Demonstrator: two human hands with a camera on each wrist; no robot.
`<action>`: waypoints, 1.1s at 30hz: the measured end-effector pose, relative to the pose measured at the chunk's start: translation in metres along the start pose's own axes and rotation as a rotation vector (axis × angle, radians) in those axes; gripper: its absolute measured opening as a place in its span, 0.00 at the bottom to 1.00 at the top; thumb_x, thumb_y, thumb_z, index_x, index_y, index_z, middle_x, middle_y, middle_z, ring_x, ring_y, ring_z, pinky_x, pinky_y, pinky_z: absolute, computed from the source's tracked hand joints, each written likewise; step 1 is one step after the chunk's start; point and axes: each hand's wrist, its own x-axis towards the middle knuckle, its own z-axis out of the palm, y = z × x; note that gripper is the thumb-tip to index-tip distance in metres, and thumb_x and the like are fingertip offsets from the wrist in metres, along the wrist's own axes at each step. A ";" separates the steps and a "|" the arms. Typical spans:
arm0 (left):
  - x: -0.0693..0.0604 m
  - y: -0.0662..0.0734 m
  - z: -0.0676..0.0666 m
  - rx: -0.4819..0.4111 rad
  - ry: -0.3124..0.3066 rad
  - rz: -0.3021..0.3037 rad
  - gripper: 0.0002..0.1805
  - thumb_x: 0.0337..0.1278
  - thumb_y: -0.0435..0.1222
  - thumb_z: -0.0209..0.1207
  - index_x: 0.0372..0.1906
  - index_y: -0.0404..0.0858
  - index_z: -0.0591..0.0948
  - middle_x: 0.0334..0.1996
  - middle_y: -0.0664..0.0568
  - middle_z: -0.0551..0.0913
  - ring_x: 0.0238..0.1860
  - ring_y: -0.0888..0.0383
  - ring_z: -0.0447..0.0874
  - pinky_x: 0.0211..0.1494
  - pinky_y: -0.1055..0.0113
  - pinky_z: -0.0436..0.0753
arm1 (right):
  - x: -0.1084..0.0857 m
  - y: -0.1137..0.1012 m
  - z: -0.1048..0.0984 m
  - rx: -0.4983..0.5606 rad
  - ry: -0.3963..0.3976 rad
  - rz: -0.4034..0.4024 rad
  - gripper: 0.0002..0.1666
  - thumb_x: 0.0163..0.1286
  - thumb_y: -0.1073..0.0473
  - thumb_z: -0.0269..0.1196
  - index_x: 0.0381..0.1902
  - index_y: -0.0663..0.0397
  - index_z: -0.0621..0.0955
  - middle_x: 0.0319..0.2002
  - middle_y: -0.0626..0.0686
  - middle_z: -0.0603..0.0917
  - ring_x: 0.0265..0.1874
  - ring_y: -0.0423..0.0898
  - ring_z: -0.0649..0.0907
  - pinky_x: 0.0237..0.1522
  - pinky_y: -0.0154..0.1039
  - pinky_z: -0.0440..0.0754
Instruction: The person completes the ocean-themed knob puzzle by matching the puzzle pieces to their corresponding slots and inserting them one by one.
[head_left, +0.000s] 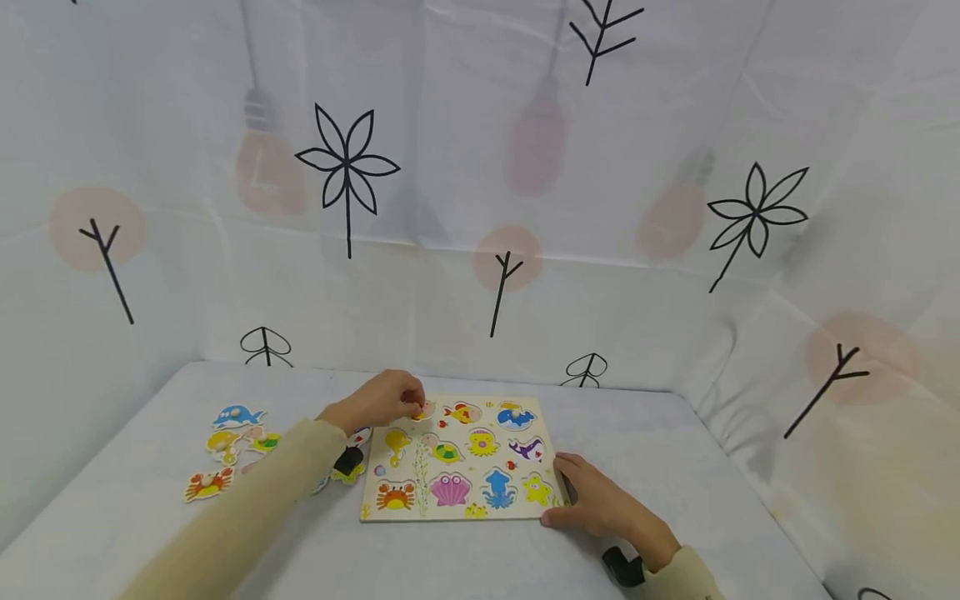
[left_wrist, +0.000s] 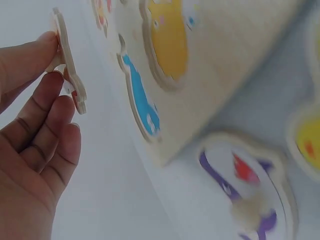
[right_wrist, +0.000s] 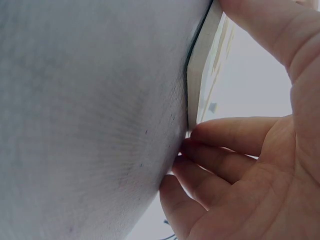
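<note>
A wooden peg puzzle board with sea-animal pictures lies flat on the table. Over its far left corner, my left hand pinches a thin wooden puzzle piece by its back knob, between thumb and fingers. The left wrist view shows that piece nearly edge-on, so its picture is unclear; it is apart from the board. At the near right corner, my right hand holds the board, thumb at the front edge and bent fingers against the right side. A blue whale piece with a knob lies at the far right recess.
Left of the board lie loose pieces: a blue whale, a yellow seahorse, a turtle and a crab. A purple-and-white piece lies by the board's left edge. Patterned cloth hangs behind the table.
</note>
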 end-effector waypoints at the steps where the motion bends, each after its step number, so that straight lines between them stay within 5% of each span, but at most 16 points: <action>1: 0.003 0.003 0.002 -0.011 0.000 0.005 0.03 0.58 0.37 0.64 0.30 0.47 0.81 0.29 0.59 0.77 0.32 0.59 0.73 0.41 0.63 0.75 | 0.000 0.000 0.000 0.001 0.000 -0.001 0.60 0.42 0.34 0.75 0.68 0.56 0.67 0.69 0.58 0.63 0.68 0.61 0.62 0.63 0.61 0.60; 19: 0.051 0.027 0.040 0.005 -0.022 -0.004 0.05 0.58 0.38 0.64 0.29 0.47 0.80 0.29 0.58 0.76 0.34 0.58 0.73 0.42 0.64 0.74 | 0.002 0.000 0.003 -0.001 0.004 0.003 0.60 0.41 0.33 0.74 0.68 0.56 0.67 0.69 0.58 0.63 0.68 0.61 0.62 0.63 0.61 0.60; 28: 0.058 0.027 0.049 -0.018 -0.044 -0.056 0.04 0.58 0.38 0.64 0.30 0.46 0.81 0.31 0.56 0.76 0.32 0.58 0.73 0.33 0.68 0.75 | 0.002 -0.003 0.003 -0.006 -0.002 0.010 0.60 0.42 0.34 0.74 0.68 0.56 0.67 0.70 0.58 0.62 0.68 0.60 0.62 0.63 0.61 0.60; 33: 0.060 0.031 0.051 -0.012 -0.048 -0.031 0.04 0.58 0.38 0.64 0.30 0.43 0.81 0.29 0.55 0.77 0.27 0.58 0.74 0.29 0.68 0.75 | 0.001 -0.004 0.002 -0.010 0.000 0.028 0.60 0.42 0.35 0.75 0.68 0.56 0.67 0.70 0.58 0.62 0.68 0.61 0.61 0.63 0.61 0.60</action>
